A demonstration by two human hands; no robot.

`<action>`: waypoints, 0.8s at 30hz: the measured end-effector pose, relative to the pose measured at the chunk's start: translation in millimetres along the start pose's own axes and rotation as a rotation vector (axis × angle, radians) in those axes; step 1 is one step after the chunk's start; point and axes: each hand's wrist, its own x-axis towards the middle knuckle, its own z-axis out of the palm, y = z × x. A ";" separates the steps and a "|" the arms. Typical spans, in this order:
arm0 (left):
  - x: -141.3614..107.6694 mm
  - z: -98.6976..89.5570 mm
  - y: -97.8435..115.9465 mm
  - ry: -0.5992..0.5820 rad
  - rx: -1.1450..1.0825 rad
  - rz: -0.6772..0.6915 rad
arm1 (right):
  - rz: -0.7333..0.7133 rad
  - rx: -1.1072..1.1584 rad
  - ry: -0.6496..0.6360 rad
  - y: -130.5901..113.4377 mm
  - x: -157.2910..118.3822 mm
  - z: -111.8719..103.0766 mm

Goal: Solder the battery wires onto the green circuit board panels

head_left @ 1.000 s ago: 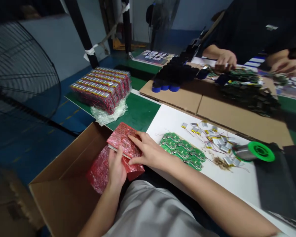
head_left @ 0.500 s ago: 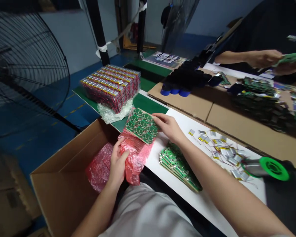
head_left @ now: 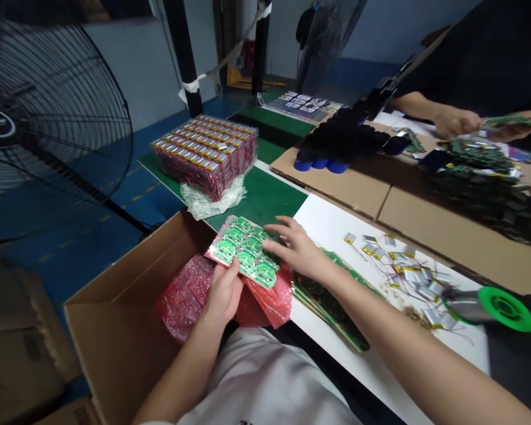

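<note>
My left hand [head_left: 225, 289] is closed on a green circuit board panel [head_left: 248, 248], its thumb lying on the near edge and its other fingers hidden underneath. The panel is tilted and carries several rounded boards. Over its right edge, my right hand [head_left: 294, 248] has its fingers stretched out and apart; whether the fingertips press on the board I cannot tell. A pink bubble wrap bag [head_left: 269, 298] hangs below the panel. Beside my right forearm, a stack of circuit board panels [head_left: 331, 307] lies fanned on the white sheet [head_left: 321, 221], partly hidden by the arm.
An open cardboard box [head_left: 115, 330] holds pink bubble wrap [head_left: 186, 301]. Beyond it is a block of wired battery cells [head_left: 206, 153]. Loose cells [head_left: 411, 274] and a solder spool [head_left: 491, 307] lie to the right. A fan [head_left: 48, 118] stands left; a co-worker's hands [head_left: 460, 121] hold a board across.
The panel has come nearer and tilted, leaving the bag's mouth. My left hand has moved from the bag onto the panel's edge. My right hand's fingers have spread.
</note>
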 end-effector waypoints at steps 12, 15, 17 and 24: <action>-7.1 -17.1 -0.7 -0.023 0.059 -0.005 | -0.128 -0.331 -0.155 -16.7 -30.0 10.0; -3.9 -17.7 -3.1 0.003 0.056 0.009 | -0.101 -0.361 -0.055 -21.5 -52.4 -17.6; -2.3 -18.6 -3.4 0.025 0.053 0.022 | -0.079 -0.447 0.027 -17.3 -79.2 -39.3; 0.0 -16.0 1.3 0.032 0.042 0.024 | 0.123 -0.772 -0.030 39.5 -163.1 -77.9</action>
